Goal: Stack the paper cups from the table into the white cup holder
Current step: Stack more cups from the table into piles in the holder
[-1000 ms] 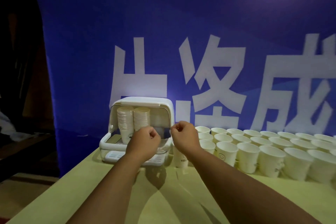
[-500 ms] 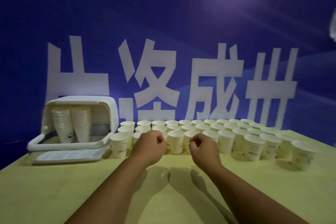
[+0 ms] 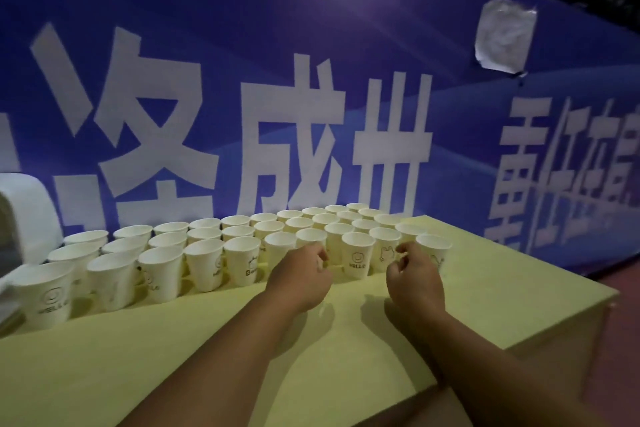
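Several white paper cups (image 3: 204, 263) stand upright in three rows across the table, some printed with small faces and "HELLO". Only the lid's curved white edge of the cup holder (image 3: 33, 218) shows, at the far left; its inside is out of sight. My left hand (image 3: 300, 276) hovers with curled fingers just before the front row, close to one cup (image 3: 311, 239), and holds nothing. Further right, my right hand (image 3: 415, 276) is curled the same way in front of the last front-row cup (image 3: 434, 246), near its side, also without a cup.
The pale yellow table (image 3: 180, 364) ends at a corner on the right (image 3: 613, 298), with red floor beyond. A blue banner (image 3: 311, 45) with large white characters rises right behind the cups. A crumpled white sheet (image 3: 504, 35) is stuck to it at the upper right.
The view has swung right, so the holder slid from the middle to the far left edge. Both hands moved away from the holder to the right part of the cup rows, still curled.
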